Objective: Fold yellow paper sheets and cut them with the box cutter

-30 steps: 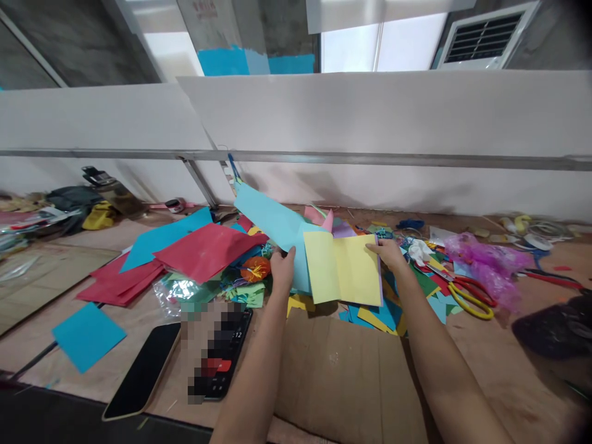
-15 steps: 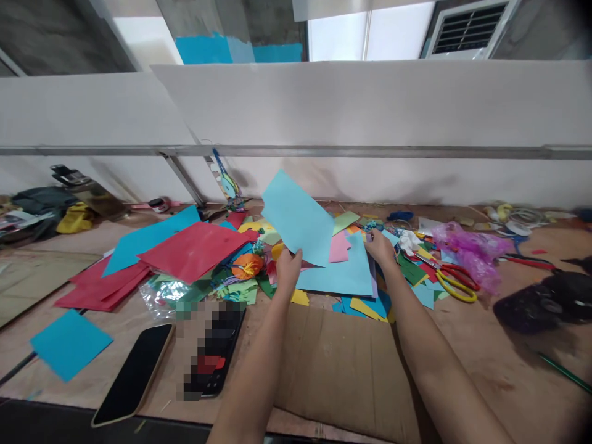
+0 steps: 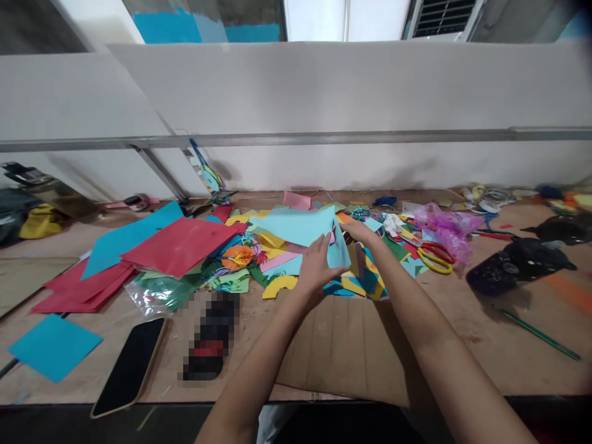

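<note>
Over the pile of coloured scraps lies a light blue paper sheet (image 3: 296, 226), its right part bent upward. My left hand (image 3: 319, 265) is at the sheet's front right part, thumb and fingers spread apart. Beyond the bent part, my right hand (image 3: 361, 233) reaches to the sheet's right side; its fingertips are partly hidden, and what they grip is unclear. Yellow paper pieces (image 3: 280, 286) and an orange yarn pompom (image 3: 238, 257) lie left of my left hand. Brown cardboard (image 3: 342, 345) rests below my forearms.
Red sheets (image 3: 180, 246), a blue square (image 3: 55, 346), a phone (image 3: 132, 364) and a blurred dark device (image 3: 210, 336) lie left. Scissors (image 3: 435, 259), pink plastic (image 3: 448, 228), a black cat-shaped item (image 3: 518, 268) and a green pencil (image 3: 536, 333) are right.
The raised light blue sheet has come down over the pile. My left hand has moved right and opened beside it. The larger sheet beneath has shifted, exposing yellow and blue scraps. The view has shifted.
</note>
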A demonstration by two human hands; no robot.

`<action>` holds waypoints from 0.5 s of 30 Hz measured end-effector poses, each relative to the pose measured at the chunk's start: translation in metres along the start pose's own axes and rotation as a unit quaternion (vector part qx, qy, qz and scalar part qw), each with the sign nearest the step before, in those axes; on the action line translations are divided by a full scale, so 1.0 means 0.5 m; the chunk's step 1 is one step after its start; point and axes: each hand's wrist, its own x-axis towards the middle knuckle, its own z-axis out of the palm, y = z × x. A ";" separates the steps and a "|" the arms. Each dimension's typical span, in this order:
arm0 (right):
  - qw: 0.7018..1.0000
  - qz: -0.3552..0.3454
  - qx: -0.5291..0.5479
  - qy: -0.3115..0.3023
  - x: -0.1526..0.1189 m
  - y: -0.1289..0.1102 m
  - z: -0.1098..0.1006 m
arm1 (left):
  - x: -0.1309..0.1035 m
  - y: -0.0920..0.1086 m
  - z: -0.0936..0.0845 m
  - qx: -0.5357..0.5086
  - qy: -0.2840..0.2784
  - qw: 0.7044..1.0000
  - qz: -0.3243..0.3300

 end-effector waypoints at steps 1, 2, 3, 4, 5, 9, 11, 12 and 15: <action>1.000 0.000 0.019 -0.015 -0.003 -0.004 0.004 | -0.004 0.001 0.007 -0.032 -0.024 0.999 -0.009; 0.999 0.003 0.037 -0.025 -0.008 -0.006 0.008 | -0.008 -0.002 0.013 -0.068 -0.035 0.997 -0.025; 0.998 0.007 0.053 -0.030 -0.012 -0.006 0.013 | -0.011 -0.008 0.016 -0.103 -0.036 0.993 -0.043; 0.997 0.008 0.069 -0.030 -0.017 -0.003 0.016 | -0.013 -0.016 0.018 -0.135 -0.030 0.989 -0.060; 0.996 0.009 0.082 -0.025 -0.022 0.003 0.019 | -0.013 -0.026 0.019 -0.160 -0.020 0.984 -0.077; 0.993 0.025 0.116 0.024 -0.048 0.054 0.013 | -0.009 -0.064 0.023 -0.206 0.023 0.968 -0.141; 0.990 0.043 0.124 0.046 -0.061 0.083 0.005 | -0.006 -0.076 0.028 -0.226 0.045 0.956 -0.182; 0.989 0.055 0.127 0.052 -0.067 0.095 0.003 | -0.006 -0.080 0.031 -0.234 0.055 0.949 -0.201; 0.985 0.091 0.137 0.052 -0.078 0.114 0.004 | -0.007 -0.086 0.038 -0.257 0.074 0.933 -0.239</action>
